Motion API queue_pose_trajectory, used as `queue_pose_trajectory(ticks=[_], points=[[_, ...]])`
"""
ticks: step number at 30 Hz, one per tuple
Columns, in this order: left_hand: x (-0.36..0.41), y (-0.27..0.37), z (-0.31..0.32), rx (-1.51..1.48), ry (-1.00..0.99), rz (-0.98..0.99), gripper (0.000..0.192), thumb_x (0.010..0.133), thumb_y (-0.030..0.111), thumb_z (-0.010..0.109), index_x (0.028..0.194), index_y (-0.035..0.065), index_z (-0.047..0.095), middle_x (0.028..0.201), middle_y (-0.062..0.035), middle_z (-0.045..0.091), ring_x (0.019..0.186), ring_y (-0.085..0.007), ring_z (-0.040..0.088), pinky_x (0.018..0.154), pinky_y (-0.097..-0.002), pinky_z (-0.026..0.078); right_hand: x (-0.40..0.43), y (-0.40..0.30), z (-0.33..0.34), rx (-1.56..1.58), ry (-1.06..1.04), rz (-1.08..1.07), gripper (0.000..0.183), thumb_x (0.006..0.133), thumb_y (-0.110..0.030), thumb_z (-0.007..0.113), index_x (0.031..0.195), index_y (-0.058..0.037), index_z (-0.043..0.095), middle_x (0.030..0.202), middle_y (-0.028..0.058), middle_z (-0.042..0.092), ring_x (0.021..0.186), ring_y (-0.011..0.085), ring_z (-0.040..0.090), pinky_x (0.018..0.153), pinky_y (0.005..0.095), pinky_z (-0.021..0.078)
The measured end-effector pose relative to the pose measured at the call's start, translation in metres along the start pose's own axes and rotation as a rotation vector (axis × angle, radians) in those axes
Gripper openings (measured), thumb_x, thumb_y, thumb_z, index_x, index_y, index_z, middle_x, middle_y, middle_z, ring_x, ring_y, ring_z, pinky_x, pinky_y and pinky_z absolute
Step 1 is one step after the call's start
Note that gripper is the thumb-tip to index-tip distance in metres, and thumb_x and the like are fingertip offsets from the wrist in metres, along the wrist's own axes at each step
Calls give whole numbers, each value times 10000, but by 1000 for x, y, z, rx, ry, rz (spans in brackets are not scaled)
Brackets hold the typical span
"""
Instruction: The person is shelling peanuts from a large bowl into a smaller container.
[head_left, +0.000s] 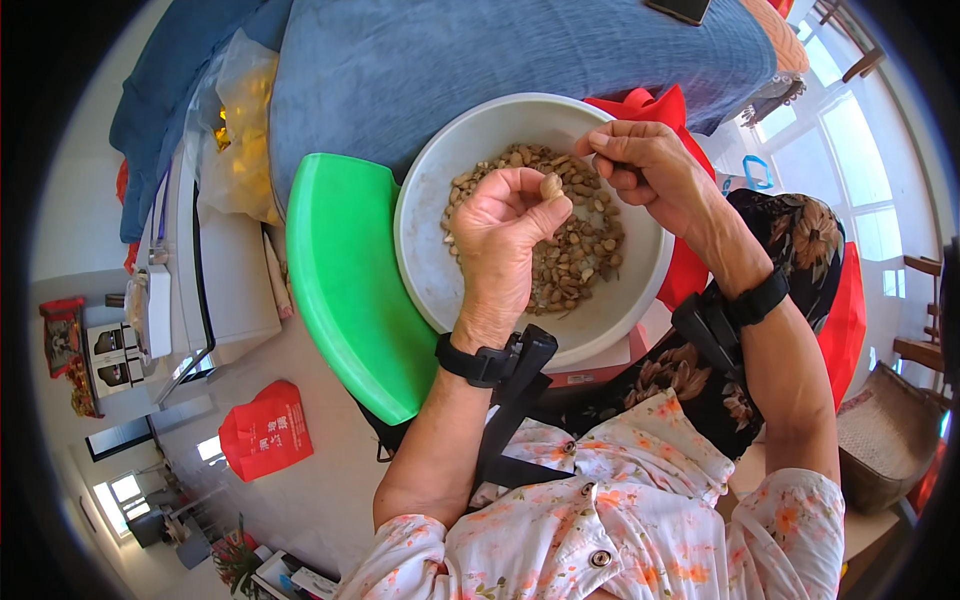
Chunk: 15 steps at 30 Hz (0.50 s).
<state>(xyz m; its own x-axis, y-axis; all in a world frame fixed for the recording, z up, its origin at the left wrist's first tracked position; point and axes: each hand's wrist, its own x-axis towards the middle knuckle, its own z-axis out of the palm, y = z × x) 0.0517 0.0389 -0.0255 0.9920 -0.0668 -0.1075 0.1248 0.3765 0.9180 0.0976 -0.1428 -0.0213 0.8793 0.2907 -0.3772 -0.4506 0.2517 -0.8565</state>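
Note:
A white plastic basin (427, 255) in front of me holds many unshelled peanuts (566, 274), with bits of shell and stem among them. Between thumb and fingertips, my left hand (501, 232) pinches one peanut (552, 185) over the middle of the basin. My right hand (645, 169) is just beyond the basin's right rim, its index finger and thumb tips together over the inside. Whether something small is between those fingertips cannot be made out. Both wrists wear black straps with a black device.
A curved green plastic piece (349, 277) lies against the basin's left side. Blue cloth (450, 60) covers the surface beyond, with a phone (679, 7) at its far edge. Red bags (266, 431) lie on the floor left and right. A woven basket (889, 439) stands at the right.

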Motion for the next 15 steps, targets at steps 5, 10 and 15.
queue_pose_trajectory(ticks=[5, 10, 15], points=[[0, 0, 1, 167, 76, 117, 201, 758, -59, 677, 940, -20, 603, 818, -34, 617, 676, -71, 545, 593, -193, 439, -1, 1, 7, -82, -90, 41, 220, 898, -229, 579, 899, -17, 641, 628, -34, 530, 475, 14, 386, 397, 159, 251], [2, 0, 0, 280, 94, 171, 250, 756, -72, 671, 996, -25, 619, 827, -26, 619, 692, -74, 551, 640, -200, 463, -3, 8, 13, -170, -132, -4, 268, 920, -272, 560, 954, -16, 632, 626, -27, 513, 447, 9, 357, 376, 156, 229], [4, -3, -4, 109, 81, 153, 230, 792, -71, 628, 1018, -31, 621, 894, -66, 647, 815, -121, 614, 793, -237, 495, -4, 13, 18, -121, -238, 72, 270, 905, -294, 585, 919, -29, 631, 610, -19, 529, 451, 21, 381, 371, 172, 232]])
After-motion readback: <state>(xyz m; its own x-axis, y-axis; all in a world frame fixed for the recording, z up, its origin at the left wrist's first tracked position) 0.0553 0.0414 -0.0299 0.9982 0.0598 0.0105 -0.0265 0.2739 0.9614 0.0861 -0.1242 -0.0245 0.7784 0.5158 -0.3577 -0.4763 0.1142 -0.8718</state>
